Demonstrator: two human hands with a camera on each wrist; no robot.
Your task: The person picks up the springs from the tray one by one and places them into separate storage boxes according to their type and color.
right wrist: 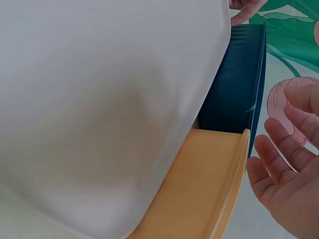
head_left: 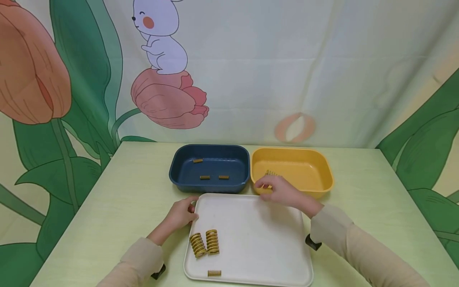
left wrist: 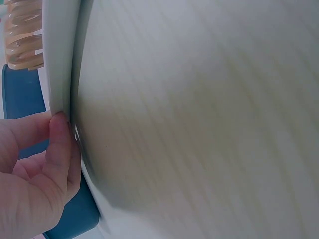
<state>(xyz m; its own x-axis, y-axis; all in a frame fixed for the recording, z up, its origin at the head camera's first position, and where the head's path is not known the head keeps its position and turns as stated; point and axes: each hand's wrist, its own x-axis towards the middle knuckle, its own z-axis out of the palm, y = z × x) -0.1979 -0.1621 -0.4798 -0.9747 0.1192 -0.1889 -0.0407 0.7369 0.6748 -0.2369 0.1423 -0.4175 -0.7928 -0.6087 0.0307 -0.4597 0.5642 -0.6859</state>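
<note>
While your left hand [head_left: 179,213] pinches the left rim of the white tray [head_left: 258,239] close to its far corner, your right hand [head_left: 279,190] hovers over the tray's far edge and the near wall of the yellow bin [head_left: 305,181], its fingers loosely spread and gripping nothing. You have two thick coil springs [head_left: 212,242] side by side on the left part of the tray, and one thin coil spring [head_left: 214,273] lying near the tray's close edge. Just beyond the tray's far left side, the dark blue bin [head_left: 186,171] holds three small coil springs [head_left: 204,177]. To its right, also beyond the tray, the yellow bin holds a small brass-coloured spring [head_left: 271,173], partly hidden behind your right hand.
</note>
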